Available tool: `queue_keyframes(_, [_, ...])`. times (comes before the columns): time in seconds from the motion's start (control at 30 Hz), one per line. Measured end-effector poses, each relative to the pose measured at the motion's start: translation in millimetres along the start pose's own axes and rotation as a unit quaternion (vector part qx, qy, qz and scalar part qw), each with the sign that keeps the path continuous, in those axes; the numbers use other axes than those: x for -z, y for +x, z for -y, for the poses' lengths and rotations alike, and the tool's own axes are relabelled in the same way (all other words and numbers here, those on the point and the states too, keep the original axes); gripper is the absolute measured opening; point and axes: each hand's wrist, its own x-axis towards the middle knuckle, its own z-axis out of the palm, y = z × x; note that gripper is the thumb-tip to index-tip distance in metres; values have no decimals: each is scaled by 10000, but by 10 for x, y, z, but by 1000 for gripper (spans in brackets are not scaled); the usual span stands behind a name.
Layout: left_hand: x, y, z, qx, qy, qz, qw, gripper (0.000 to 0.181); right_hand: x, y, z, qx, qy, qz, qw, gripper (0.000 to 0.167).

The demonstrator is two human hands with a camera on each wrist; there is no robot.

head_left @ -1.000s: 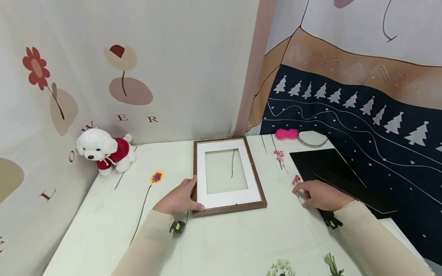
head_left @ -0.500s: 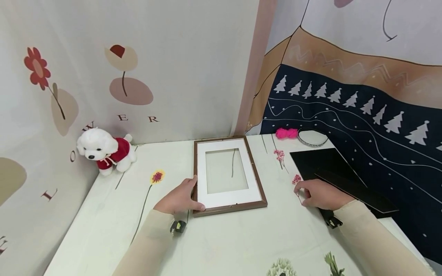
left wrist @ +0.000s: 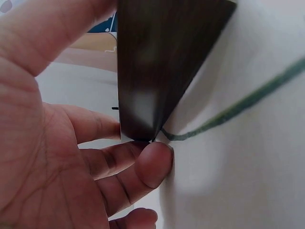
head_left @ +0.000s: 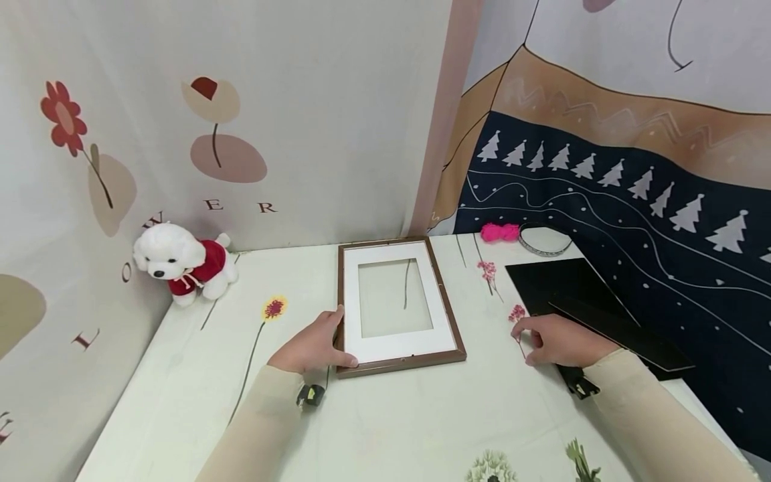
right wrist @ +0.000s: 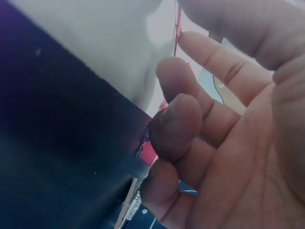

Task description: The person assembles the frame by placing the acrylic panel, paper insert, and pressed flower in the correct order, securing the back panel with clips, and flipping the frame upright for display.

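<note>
My left hand [head_left: 308,345] grips the lower left corner of a brown picture frame [head_left: 400,363], thumb on its front edge. In the left wrist view, fingers [left wrist: 125,192] curl below the dark frame edge [left wrist: 145,71]. Inside the frame lies a white mat [head_left: 442,294] around a clear rectangular window. To the right, my right hand [head_left: 557,340] holds a small pink dried flower sprig [head_left: 516,313] by its thin stem, between thumb and index finger. The right wrist view shows the reddish stem [right wrist: 177,28] at the index fingertip; the other fingers are loosely bent.
A second pink sprig [head_left: 487,270] lies further back. Black boards [head_left: 545,278] overlap beneath and beside the right forearm. Behind them are a bright pink bundle [head_left: 498,233] and a grey band ring [head_left: 545,253]. A white plush dog [head_left: 171,251] sits back left.
Almost nothing differs. The right fingertips shift very slightly about the sprig's stem, while the left hand and the frame stay in place.
</note>
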Motion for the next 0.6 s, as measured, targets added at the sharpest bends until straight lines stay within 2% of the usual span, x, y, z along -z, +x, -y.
queue_keyframes(0.23, [2,1,16,-31,22,-38,10000,129,9,7,25,39,-99,-31,9999,41])
queue_keyframes(0.47, [-7,7,23,-19,79,-15,10000,129,-5,15,59,-183,-44,92,9998,40])
queue_keyframes(0.6, [-14,11,23,-43,79,-35,10000,129,-9,8,66,-149,-63,93,9998,39])
